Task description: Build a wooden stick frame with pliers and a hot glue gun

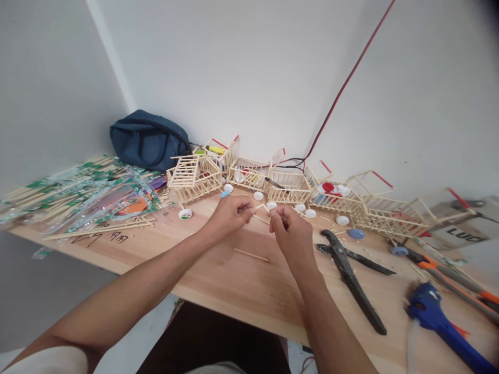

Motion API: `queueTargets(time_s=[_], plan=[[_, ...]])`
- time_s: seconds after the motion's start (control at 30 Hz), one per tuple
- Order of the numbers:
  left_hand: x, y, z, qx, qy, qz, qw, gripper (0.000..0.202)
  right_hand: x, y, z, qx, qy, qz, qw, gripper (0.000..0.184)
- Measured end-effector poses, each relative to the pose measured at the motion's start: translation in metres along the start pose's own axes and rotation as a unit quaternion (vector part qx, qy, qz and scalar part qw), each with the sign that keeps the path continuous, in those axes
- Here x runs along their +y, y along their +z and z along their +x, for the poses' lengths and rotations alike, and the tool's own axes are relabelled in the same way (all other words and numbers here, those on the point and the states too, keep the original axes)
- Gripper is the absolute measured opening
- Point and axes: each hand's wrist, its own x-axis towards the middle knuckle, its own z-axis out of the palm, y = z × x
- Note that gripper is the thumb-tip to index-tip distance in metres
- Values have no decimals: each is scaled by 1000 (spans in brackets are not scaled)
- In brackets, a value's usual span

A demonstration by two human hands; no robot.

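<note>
A bent stick (263,205) bridges left hand (234,213) and right hand (291,227).

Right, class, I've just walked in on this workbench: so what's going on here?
A person is holding thin pale stick pieces between the fingertips of the left hand and right hand, above a wooden table. The pieces meet at an angle; whether they are joined is too small to tell. Behind stands a row of cart-like stick frames. Black pliers lie to the right, and bagged sticks to the left.
</note>
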Motion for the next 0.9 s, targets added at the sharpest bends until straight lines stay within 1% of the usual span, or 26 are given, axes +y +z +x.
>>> queueTargets(time_s=[0.9], plan=[[1, 0, 0, 18, 29, 23, 999, 21, 2, 1, 0, 0, 8, -1, 1000, 25]])
